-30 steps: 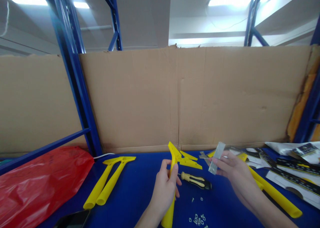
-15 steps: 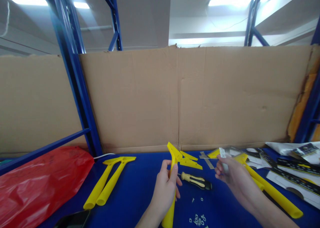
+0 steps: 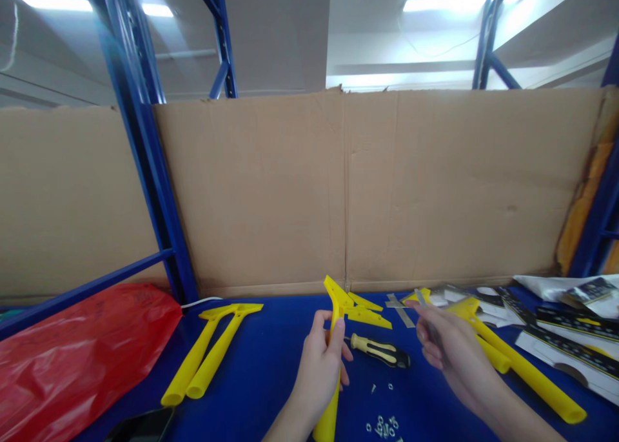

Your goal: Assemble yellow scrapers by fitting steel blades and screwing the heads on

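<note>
The left hand (image 3: 323,364) has its fingers wrapped around a yellow T-shaped handle (image 3: 331,390), while the right hand's (image 3: 447,342) fingers, nearly closed, pinch a clear strip (image 3: 420,296).

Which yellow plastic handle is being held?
The middle yellow plastic handle, gripped in the left hand; the yellow pair at left and yellow ones at right lie on the blue tabletop.

Single head-worn view, facing forward and down over blue tabletop (image 3: 271,377), cardboard (image 3: 261,190) beyond, ceiling above
</note>
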Motion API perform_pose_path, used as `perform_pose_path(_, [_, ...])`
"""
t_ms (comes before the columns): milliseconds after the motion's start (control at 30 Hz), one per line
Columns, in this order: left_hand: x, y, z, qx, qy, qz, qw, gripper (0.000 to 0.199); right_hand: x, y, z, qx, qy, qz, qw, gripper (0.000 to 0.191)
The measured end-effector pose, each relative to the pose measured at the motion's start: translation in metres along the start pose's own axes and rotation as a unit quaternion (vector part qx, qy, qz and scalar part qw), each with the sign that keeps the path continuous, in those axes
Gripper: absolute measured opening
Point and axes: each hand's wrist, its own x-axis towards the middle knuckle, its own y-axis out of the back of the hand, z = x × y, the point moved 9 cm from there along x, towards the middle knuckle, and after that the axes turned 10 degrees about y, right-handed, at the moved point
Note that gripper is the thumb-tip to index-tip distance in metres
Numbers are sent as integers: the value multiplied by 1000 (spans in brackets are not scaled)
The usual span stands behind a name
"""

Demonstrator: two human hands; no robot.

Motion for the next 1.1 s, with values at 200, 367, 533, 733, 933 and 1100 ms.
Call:
perform_pose_path(200, [1,0,1,1,-2,-4,1000,41,2,-1,0,-21,15,-4,1000,41])
perform_pose_path(367, [0,-1,0,2,-3,-8,1000,40,2,-1,-1,-62,32,-16,997,45])
perform_pose_path(533, [1,-2,-1,-1,-3,-9,1000,42,2,1,1,-61,31,-11,998,44])
perform_pose_path(733, [2,-2,0,-8,-18,-9,1000,42,3,6,1,-10,16,14,1000,40])
perform_pose_path(933, [3,-1,-1,-3,-26,-7,1000,39,6,10,1,11,2,16,1000,35])
perform_pose_path(1100, [3,-1,-2,3,-29,-8,1000,40,0,-1,4,86,-50,-29,995,31])
